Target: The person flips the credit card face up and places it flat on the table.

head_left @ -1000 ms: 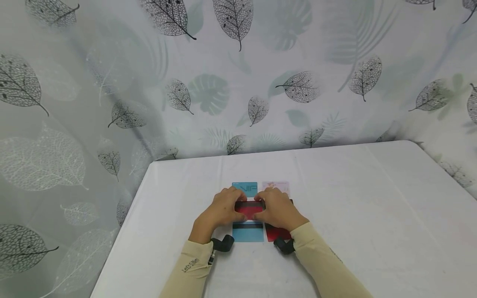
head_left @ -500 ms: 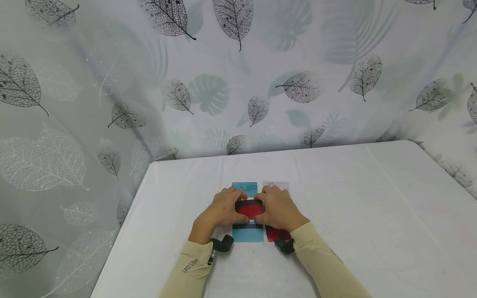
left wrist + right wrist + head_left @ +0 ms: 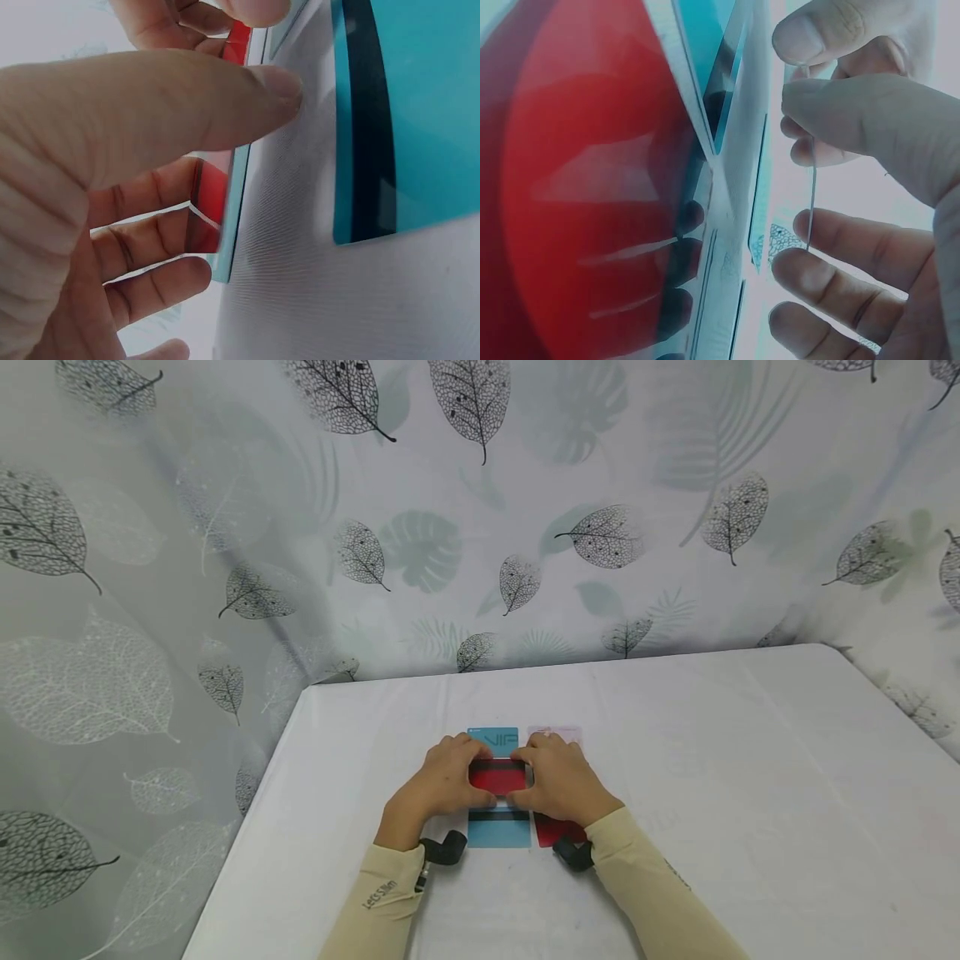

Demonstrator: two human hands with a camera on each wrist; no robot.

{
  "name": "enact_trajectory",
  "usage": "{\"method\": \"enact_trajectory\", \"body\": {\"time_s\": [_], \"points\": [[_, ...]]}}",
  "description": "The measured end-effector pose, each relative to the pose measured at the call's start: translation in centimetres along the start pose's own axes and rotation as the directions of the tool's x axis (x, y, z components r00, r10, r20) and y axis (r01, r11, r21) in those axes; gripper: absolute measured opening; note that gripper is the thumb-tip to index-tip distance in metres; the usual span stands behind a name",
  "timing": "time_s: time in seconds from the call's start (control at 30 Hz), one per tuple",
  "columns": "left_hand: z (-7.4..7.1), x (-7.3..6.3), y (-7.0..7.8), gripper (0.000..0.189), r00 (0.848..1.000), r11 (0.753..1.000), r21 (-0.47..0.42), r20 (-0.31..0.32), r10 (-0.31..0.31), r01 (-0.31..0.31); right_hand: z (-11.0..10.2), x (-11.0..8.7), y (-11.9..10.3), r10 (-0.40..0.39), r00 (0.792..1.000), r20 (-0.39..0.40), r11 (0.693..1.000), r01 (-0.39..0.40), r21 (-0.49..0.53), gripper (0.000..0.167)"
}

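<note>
Both hands grip a red card (image 3: 498,778) with a dark stripe along its far edge, one at each short end. My left hand (image 3: 447,777) has its thumb on the near edge and fingers on the far edge. My right hand (image 3: 558,779) pinches the other end the same way. In the left wrist view the red card (image 3: 212,196) stands between thumb and fingers. From the right wrist it appears edge-on as a thin card edge (image 3: 813,180). Just nearer lies a blue card (image 3: 498,832) with a black stripe.
A blue card with lettering (image 3: 501,740) and a pale pink card (image 3: 557,735) lie beyond the hands. Another red card (image 3: 555,831) is partly hidden under the right wrist. All lie on a white-covered table (image 3: 712,777), with a leaf-print cloth (image 3: 480,527) behind it.
The held red card has shifted slightly left and away from the body, the left hand moving with it. A dark edge seen beside the right hand one second ago is now out of sight.
</note>
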State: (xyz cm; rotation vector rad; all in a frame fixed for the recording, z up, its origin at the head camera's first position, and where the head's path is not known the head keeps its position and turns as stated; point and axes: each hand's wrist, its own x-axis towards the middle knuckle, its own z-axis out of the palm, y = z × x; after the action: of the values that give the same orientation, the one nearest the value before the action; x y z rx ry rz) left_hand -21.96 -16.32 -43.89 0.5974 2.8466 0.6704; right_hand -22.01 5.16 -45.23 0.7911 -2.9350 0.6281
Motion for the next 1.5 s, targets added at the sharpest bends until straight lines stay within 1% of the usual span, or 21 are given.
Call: {"method": "enact_trajectory", "body": {"time_s": [0.17, 0.37, 0.6, 0.8, 0.93, 1.13, 1.3, 1.5], "points": [[-0.19, -0.1, -0.03, 0.052, 1.0, 1.0, -0.013, -0.015, 0.003, -0.003, -0.1, -0.01, -0.1, -0.003, 1.0, 0.001, 1.0, 0.003, 0.006, 0.056], [-0.29, -0.1, -0.06, 0.053, 0.999, 1.0, -0.024, -0.035, 0.013, -0.014, 0.09, 0.05, 0.09, -0.023, 1.0, -0.016, 1.0, 0.023, 0.015, 0.058], [-0.52, -0.11, 0.1, 0.054, 0.999, 0.999, -0.026, -0.032, 0.021, -0.022, 0.05, 0.17, 0.2, -0.055, 0.997, -0.045, 0.998, 0.056, 0.018, 0.057], [-0.72, -0.14, 0.33, 0.053, 1.0, 0.999, -0.035, -0.023, 0.014, -0.015, -0.16, 0.14, 0.19, -0.065, 0.997, -0.042, 0.997, 0.066, 0.024, 0.058], [-0.6, -0.22, 0.34, 0.052, 1.0, 0.999, -0.045, -0.021, 0.019, -0.02, -0.24, -0.02, 0.16, -0.065, 0.997, -0.034, 0.997, 0.066, 0.033, 0.058], [-0.33, -0.22, 0.21, 0.051, 0.999, 0.999, -0.039, -0.033, 0.026, -0.027, -0.02, -0.07, 0.19, -0.053, 0.998, -0.027, 0.998, 0.054, 0.021, 0.059], [-0.26, -0.37, 0.35, 0.051, 1.0, 0.999, -0.044, -0.022, 0.015, -0.016, 0.06, -0.18, 0.14, -0.045, 0.999, -0.019, 0.998, 0.046, 0.031, 0.058], [-0.25, -0.46, 0.42, 0.052, 0.999, 0.999, -0.035, -0.029, 0.02, -0.021, 0.03, -0.27, 0.03, -0.045, 0.998, -0.032, 0.999, 0.046, 0.024, 0.056]]}}
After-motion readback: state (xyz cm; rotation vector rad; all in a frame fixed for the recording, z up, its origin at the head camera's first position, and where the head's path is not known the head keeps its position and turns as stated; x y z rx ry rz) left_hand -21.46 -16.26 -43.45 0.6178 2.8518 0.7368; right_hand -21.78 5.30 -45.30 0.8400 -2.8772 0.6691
